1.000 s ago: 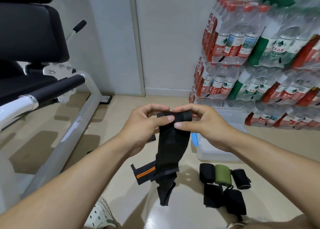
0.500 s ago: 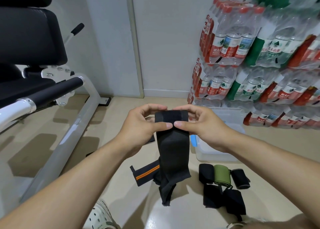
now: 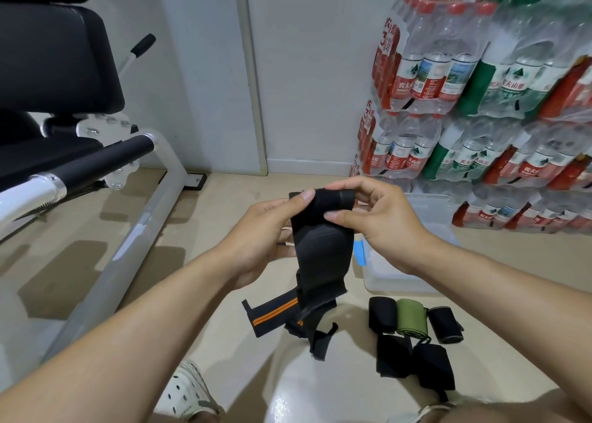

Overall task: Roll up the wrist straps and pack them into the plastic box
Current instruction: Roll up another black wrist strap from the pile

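A black wrist strap [image 3: 322, 256] hangs in front of me, its top end partly rolled. My left hand [image 3: 266, 233] pinches the roll's left side with the thumb on top. My right hand [image 3: 378, 217] pinches the right side between thumb and fingers. The strap's tail drops to the floor onto a flat black strap with orange stripes [image 3: 272, 313]. Several rolled straps lie on the floor at the lower right, black ones [image 3: 382, 313] and a green one [image 3: 411, 320]. The clear plastic box [image 3: 400, 278] sits behind my right hand, partly hidden.
A weight bench with black pads and a white frame [image 3: 150, 227] stands at the left. Stacked packs of water bottles [image 3: 480, 102] fill the right wall. My white shoe [image 3: 185, 394] shows at the bottom edge.
The roll at the strap's top has grown thicker as both hands turned it. The hanging tail has risen slightly and shifted over the floor strap.
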`<state>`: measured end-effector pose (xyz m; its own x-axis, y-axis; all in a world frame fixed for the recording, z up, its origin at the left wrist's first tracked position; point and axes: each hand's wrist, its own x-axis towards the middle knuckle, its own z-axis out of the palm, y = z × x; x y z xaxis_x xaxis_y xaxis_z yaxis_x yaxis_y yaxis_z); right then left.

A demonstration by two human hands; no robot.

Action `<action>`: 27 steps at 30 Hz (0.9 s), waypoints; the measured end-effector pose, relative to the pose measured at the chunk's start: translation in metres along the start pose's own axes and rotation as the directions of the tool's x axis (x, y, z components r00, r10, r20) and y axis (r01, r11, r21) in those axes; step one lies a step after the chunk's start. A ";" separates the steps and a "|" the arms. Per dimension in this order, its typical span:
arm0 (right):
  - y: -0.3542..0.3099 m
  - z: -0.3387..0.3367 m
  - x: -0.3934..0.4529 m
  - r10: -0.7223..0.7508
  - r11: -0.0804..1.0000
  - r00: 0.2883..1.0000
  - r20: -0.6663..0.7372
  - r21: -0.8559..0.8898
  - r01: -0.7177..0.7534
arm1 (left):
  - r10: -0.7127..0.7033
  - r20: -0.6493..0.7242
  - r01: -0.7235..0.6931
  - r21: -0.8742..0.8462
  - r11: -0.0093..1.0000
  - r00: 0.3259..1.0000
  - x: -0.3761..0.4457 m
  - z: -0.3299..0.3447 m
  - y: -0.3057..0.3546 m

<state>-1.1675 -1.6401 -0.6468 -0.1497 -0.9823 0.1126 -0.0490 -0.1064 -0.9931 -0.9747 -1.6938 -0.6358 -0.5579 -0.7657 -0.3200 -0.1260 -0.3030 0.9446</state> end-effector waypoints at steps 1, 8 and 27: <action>0.000 0.001 0.000 -0.001 1.000 1.000 0.000 0.009 0.001 | -0.006 -0.005 0.006 -0.003 1.000 1.000 0.000 0.000 0.000; 0.002 0.005 -0.001 -0.024 0.999 1.000 -0.016 0.025 0.024 | -0.060 -0.005 0.060 0.040 0.997 0.998 0.000 0.001 0.001; 0.001 -0.006 0.000 0.060 0.998 0.994 0.094 0.000 -0.060 | 0.015 -0.060 -0.015 0.008 1.000 0.998 0.002 -0.004 0.001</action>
<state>-1.1739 -1.6394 -0.6477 -0.0584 -0.9971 0.0491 -0.0403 -0.0468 -0.9981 -0.9726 -1.6983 -0.6359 -0.5100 -0.8026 -0.3093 -0.1244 -0.2870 0.9498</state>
